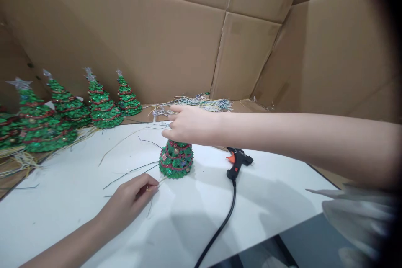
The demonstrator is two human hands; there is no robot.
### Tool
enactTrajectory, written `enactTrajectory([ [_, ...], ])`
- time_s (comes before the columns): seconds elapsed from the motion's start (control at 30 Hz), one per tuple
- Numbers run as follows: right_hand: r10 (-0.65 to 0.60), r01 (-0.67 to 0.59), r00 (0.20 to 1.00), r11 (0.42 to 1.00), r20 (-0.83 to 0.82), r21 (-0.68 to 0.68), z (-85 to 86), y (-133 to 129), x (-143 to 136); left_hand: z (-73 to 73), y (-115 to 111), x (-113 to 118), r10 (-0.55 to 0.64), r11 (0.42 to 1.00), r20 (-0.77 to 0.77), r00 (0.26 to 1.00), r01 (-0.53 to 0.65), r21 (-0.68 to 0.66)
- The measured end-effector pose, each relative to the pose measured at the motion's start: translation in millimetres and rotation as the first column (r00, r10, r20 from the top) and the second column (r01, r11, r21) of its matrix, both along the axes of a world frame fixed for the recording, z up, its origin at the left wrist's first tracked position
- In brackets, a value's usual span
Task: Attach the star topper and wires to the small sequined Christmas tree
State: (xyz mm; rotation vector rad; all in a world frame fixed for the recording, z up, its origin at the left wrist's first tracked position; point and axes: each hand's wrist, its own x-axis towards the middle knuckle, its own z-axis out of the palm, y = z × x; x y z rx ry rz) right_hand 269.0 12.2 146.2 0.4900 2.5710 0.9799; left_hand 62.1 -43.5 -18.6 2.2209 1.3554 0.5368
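A small green Christmas tree (176, 160) with red garland and ornaments stands on the white table. Thin wires (133, 174) run out from its left side across the tabletop. My left hand (138, 192) is closed in a pinch at the lower left of the tree, on a thin pale wire (162, 180) leading to its base. My right hand (188, 123) stretches across from the right above the tree and hides its top. Its fingers point left and look spread apart. Just beyond those fingertips lies a clear plastic piece (158, 111) among wires.
Right of the tree lies a black glue gun (239, 161), its cord (224, 222) running to the front edge. Several finished-looking trees with clear stars (103, 102) line the back left. A wire bundle (216, 104) lies behind, before cardboard walls (176, 42).
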Motion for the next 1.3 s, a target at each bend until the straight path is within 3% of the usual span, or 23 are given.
enactTrajectory([
  [0.2, 0.180, -0.174, 0.975, 0.983, -0.131, 0.059, -9.4, 1, 8, 0.6, 0, 1, -0.005, 1.000, 0.004, 1.000, 0.005, -0.008],
  [0.33, 0.292, -0.265, 0.866, 0.956, -0.407, 0.122, 1.3, -7, 37, -0.7, 0, 1, 0.000, 1.000, -0.015, 1.000, 0.000, 0.000],
  [0.43, 0.160, -0.086, 0.753, 0.985, -0.638, 0.146, 4.7, -1, 79, 0.7, -1, 1, -0.010, 1.000, -0.023, 1.000, 0.010, -0.015],
  [0.53, -0.165, 0.248, 0.646, 0.969, -0.746, 0.001, -14.9, 22, 126, 3.8, -4, 1, -0.025, 1.000, 0.009, 1.000, 0.026, -0.013],
  [0.57, -0.319, 0.369, 0.626, 0.925, -0.712, -0.090, -26.9, 32, 140, 4.6, -5, 1, -0.030, 1.000, 0.043, 0.999, 0.030, -0.001],
  [0.63, -0.631, 0.587, 0.562, 0.760, -0.535, -0.279, -55.8, 51, 163, 5.5, -6, -1, -0.037, 0.999, 0.150, 0.988, 0.031, 0.043],
  [0.67, -0.688, 0.623, 0.542, 0.715, -0.482, -0.319, -71.4, 60, 172, 5.7, -5, -1, -0.034, 0.997, 0.205, 0.978, 0.018, 0.077],
  [0.8, -0.787, 0.677, 0.505, 0.616, -0.355, -0.402, -124.3, 83, 190, 5.6, 1, 3, 0.057, 0.944, 0.302, 0.952, -0.150, 0.294],
  [0.9, -0.815, 0.694, 0.481, 0.579, -0.323, -0.429, -143.4, 91, 193, 3.8, 10, 19, 0.113, 0.889, 0.322, 0.940, -0.241, 0.390],
  [1.1, -0.828, 0.700, 0.458, 0.560, -0.322, -0.444, -145.2, 101, 197, -1.0, 29, 59, 0.104, 0.921, 0.397, 0.912, -0.239, 0.309],
  [1.3, -0.863, 0.744, 0.403, 0.503, -0.304, -0.441, -147.2, 110, 197, -0.6, 33, 63, 0.078, 0.983, 0.450, 0.890, -0.143, 0.111],
])
